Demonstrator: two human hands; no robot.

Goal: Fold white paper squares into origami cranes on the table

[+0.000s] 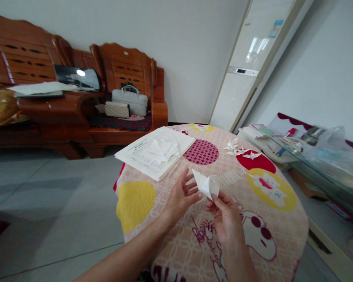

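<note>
A small piece of folded white paper (205, 184) is pinched at its lower right corner between the thumb and fingers of my right hand (222, 209). Just left of it, my left hand (184, 192) is open with its fingers apart, close to the paper but not gripping it. Beyond the hands lies a printed strip of paper (228, 179) on the patterned tablecloth (176, 250). Several folded paper cranes (238, 150) sit together at the far right of the table.
A stack of printed sheets (144, 156) with loose white paper (161, 150) on top lies at the table's left. A glass shelf (306, 164) with a plastic bag (329, 150) stands right. Behind are wooden chairs (126, 62), bags (132, 102) and an upright air conditioner (241, 74).
</note>
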